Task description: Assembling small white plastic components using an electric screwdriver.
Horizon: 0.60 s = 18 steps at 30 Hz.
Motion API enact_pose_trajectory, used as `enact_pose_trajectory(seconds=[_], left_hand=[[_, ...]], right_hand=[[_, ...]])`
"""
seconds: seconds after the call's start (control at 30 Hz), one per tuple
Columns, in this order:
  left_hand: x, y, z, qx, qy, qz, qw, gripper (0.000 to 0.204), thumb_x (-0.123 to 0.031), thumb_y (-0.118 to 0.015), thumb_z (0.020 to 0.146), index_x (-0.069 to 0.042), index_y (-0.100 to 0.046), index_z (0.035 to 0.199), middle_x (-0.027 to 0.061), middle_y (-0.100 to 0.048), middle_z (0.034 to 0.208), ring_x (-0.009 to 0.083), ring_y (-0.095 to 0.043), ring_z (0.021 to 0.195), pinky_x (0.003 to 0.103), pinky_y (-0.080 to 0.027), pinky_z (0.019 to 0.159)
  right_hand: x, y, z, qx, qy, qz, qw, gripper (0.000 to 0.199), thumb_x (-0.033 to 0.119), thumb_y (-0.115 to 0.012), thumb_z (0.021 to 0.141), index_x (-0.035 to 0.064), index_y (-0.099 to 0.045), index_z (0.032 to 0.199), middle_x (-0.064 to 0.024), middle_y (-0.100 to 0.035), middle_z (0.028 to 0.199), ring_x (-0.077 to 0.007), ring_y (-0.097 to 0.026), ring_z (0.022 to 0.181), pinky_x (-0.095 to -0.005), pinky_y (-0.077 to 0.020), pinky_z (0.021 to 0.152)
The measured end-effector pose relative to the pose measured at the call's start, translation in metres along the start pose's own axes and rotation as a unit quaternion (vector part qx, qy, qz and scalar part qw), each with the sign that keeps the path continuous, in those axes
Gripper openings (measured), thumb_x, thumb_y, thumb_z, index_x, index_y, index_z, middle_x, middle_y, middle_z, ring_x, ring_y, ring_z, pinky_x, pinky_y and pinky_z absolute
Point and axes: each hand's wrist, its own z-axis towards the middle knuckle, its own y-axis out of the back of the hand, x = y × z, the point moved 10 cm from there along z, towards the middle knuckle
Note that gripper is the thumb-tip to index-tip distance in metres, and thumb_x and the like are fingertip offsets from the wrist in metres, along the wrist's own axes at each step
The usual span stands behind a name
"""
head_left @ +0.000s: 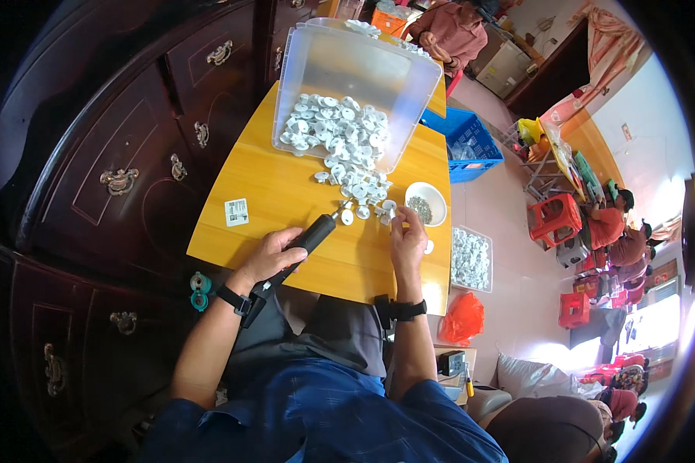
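Fingers of right hand pressed together, pinching a small white plastic piece at the near edge of the spilled pile; exact grip hidden by the fingertips. Left hand wrapped closed around black electric screwdriver, long axis running from about 7 o'clock at the wrist to 1 o'clock at the tip. Tip just beside the pinched piece, lying at 9 o'clock from it, not clearly touching. Right hand the nearer one to the piece; tool closing the gap from the left. White bowl of small dark screws at 2 o'clock from right hand, close by. Tipped clear bin at 12 o'clock on the yellow wooden table.
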Motion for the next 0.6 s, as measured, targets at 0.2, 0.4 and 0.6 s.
enact_pose_trajectory(seconds=[0.2, 0.4, 0.6], left_hand=[[-0.006, 0.0, -0.003, -0.007, -0.002, 0.009, 1.0, 0.036, -0.023, -0.064, 0.086, 0.001, -0.06, 0.113, 0.0023, -0.06, 0.08, 0.0088, -0.058, 0.065, 0.024, -0.051, 0.062], [-0.005, 0.001, -0.002, 0.004, 0.001, 0.025, 1.0, 0.037, -0.024, -0.063, 0.088, 0.0, -0.059, 0.116, 0.0019, -0.06, 0.084, 0.0086, -0.059, 0.07, 0.024, -0.051, 0.064], [-0.008, 0.0, -0.004, 0.0, -0.006, 0.009, 1.0, 0.034, -0.024, -0.063, 0.087, 0.0, -0.06, 0.11, 0.0009, -0.059, 0.08, 0.0085, -0.059, 0.065, 0.024, -0.05, 0.062]], right_hand=[[0.02, -0.004, 0.001, -0.003, 0.027, -0.143, 0.989, 0.017, 0.011, -0.064, 0.086, 0.0134, -0.068, 0.103, -0.0159, -0.065, 0.097, -0.036, -0.065, 0.079, -0.0459, -0.0517, 0.069], [0.015, -0.01, -0.004, 0.036, 0.011, -0.176, 0.984, 0.009, 0.012, -0.068, 0.084, 0.0119, -0.067, 0.092, -0.0138, -0.062, 0.096, -0.0342, -0.064, 0.081, -0.0454, -0.0513, 0.069], [0.006, -0.017, -0.005, 0.07, 0.007, -0.151, 0.986, 0.014, 0.01, -0.072, 0.079, 0.0095, -0.065, 0.09, -0.0137, -0.064, 0.089, -0.0343, -0.064, 0.079, -0.044, -0.0511, 0.068]])
